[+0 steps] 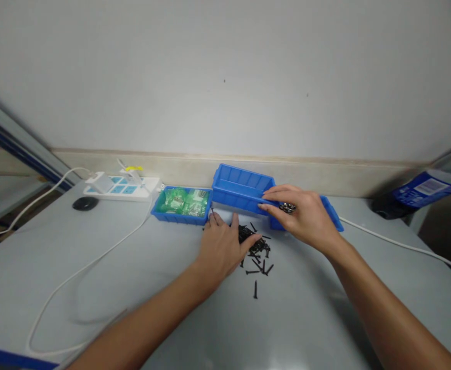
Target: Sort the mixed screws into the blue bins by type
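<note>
Black screws [255,245] lie in a loose pile on the grey table. My left hand [221,241] rests at the left side of the pile, palm down with its fingers spread. My right hand [302,213] grips the near rim of a blue bin [244,192], thumb in front. This bin is tilted up, and its visible inside holds nothing. Behind my right hand sits another blue bin [331,213], mostly hidden, with shiny metal pieces [287,207] showing between my fingers. Left of the pile stands a blue bin [181,218] with green-and-clear packets [185,201].
A white power strip [133,189] with plugs and a black mouse-like object [85,203] are at the back left. White cables [90,264] cross the table. A blue-labelled bottle [418,195] lies tilted at the right. The wall [225,103] bounds the back.
</note>
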A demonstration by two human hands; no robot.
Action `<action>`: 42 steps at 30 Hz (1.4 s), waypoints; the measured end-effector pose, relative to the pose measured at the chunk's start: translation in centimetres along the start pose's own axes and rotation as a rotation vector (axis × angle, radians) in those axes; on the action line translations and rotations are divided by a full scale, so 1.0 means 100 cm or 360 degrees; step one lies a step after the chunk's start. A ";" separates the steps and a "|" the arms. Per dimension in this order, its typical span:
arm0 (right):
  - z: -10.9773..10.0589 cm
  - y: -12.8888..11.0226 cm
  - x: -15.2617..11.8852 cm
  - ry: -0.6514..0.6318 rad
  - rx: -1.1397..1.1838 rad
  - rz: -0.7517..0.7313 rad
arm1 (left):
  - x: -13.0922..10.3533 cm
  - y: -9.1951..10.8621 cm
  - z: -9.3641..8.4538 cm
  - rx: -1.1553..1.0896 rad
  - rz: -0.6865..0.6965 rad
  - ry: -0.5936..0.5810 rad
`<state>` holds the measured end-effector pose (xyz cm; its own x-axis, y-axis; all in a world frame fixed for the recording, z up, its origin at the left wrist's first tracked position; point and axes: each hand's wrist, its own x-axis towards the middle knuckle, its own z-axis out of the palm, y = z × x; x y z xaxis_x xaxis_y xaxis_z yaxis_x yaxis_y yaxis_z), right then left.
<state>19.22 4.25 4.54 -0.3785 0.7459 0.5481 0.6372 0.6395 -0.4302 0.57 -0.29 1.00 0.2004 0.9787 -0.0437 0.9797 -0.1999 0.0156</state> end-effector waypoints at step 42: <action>-0.014 0.019 -0.032 -0.0147 -0.0252 0.0111 | 0.003 -0.022 0.000 -0.0166 0.0844 0.0846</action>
<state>22.56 2.81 2.94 -0.3852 0.8060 0.4494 0.7589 0.5537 -0.3427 -1.54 0.46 0.93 0.5887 0.6482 0.4831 0.7418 -0.6706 -0.0043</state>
